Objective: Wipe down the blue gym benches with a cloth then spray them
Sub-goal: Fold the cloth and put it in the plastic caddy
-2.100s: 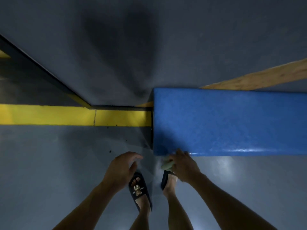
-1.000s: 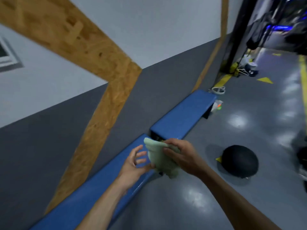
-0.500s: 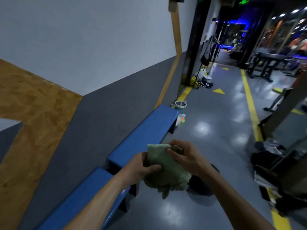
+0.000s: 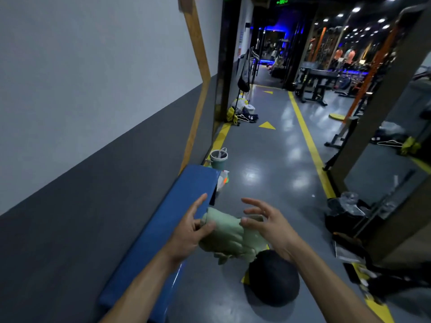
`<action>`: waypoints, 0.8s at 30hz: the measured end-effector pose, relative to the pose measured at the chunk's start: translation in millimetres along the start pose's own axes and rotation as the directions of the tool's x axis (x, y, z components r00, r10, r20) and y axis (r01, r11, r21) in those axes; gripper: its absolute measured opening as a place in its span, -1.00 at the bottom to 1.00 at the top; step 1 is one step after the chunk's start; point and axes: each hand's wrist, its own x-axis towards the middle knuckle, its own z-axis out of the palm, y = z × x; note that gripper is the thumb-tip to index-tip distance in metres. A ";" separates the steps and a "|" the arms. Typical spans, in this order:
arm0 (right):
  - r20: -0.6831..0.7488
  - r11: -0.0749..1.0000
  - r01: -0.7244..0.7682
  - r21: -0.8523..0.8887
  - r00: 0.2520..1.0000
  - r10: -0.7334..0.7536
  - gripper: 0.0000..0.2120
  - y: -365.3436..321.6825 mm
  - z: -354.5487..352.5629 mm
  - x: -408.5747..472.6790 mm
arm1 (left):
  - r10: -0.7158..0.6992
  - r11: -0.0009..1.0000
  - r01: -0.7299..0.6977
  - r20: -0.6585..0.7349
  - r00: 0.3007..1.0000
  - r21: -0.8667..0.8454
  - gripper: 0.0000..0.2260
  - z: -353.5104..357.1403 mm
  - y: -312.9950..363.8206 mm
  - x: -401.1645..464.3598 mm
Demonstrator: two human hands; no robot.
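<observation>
Head view shows us between wipes: our left hand (image 4: 186, 231) pinches the crumpled pale-green cloth (image 4: 229, 236), our right hand (image 4: 268, 223) spreads wide against it, beside the long blue padded bench (image 4: 168, 220); spraying seems not yet begun.

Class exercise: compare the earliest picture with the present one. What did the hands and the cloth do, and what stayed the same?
The cloth left the bench edge; the right hand, which held it alone, opened. The left hand took hold. The view rose from the floor to the corridor. The blue bench stays against the wall.
</observation>
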 end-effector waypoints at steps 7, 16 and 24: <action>0.052 0.992 0.041 -0.117 0.998 -0.036 -0.66 15.0 -46.4 150.9 | 0.020 0.971 -0.028 0.033 0.999 0.237 -0.57 -24.2 -20.7 169.2; 0.330 0.707 0.254 -0.660 0.943 -0.030 -0.60 45.6 -107.6 391.0 | 0.145 0.606 -0.021 -0.085 0.986 0.795 -0.78 -51.7 -38.9 396.9; 0.302 0.858 0.185 -0.478 0.953 -0.038 -0.79 62.4 -143.7 579.9 | 0.065 0.822 0.026 -0.140 0.988 0.568 -0.81 -115.4 -50.4 579.5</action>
